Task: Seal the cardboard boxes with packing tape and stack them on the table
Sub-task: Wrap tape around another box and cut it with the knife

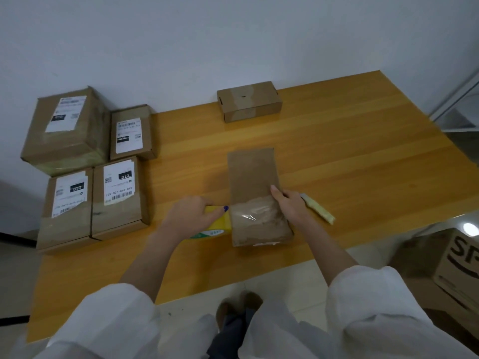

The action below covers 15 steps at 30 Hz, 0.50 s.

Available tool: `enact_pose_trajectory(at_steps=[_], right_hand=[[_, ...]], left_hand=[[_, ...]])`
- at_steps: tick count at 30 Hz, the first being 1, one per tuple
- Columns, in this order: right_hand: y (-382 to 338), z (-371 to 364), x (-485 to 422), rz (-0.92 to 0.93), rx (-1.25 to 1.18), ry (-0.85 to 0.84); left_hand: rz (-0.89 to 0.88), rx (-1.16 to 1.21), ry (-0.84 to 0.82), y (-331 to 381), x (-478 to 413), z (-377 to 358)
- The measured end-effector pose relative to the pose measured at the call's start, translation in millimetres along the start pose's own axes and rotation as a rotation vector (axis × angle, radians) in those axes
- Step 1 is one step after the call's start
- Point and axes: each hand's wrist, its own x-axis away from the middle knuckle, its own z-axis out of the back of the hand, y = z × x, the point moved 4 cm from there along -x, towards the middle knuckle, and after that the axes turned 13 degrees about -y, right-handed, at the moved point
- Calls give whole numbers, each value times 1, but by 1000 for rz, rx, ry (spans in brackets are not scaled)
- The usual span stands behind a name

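Box (252, 172) lay between left hand (186, 216), gripping the tape roll (217, 225) (strip (255, 216) crosswise), and right hand (290, 206), pressing flat; long axis ran away.

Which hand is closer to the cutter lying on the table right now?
Right. The right hand rests on the box, with the cutter just beside it on its outer side. The left hand grips the tape roll across the box, farther away.
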Motion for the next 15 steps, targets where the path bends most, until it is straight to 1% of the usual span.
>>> enact_pose_trajectory(at_steps=[4,6,9,12,13,15], right_hand=[[-3,3,1,-21,-44,-100],[-5,4,3,-31,-53,-132],[-9,4,3,-21,-82,-130],[-14,-1,0,30,5,-100],[-10,-2,-4,32,38,-109],[10,-1,-21,20,44,-133]], left_hand=[[24,-57,8,9,5,12],[4,-76,28,18,9,19],[-47,-142,95,39,14,37],[-142,-5,107,59,17,51],[-162,-4,103,65,15,53],[-160,-95,110,73,10,57]])
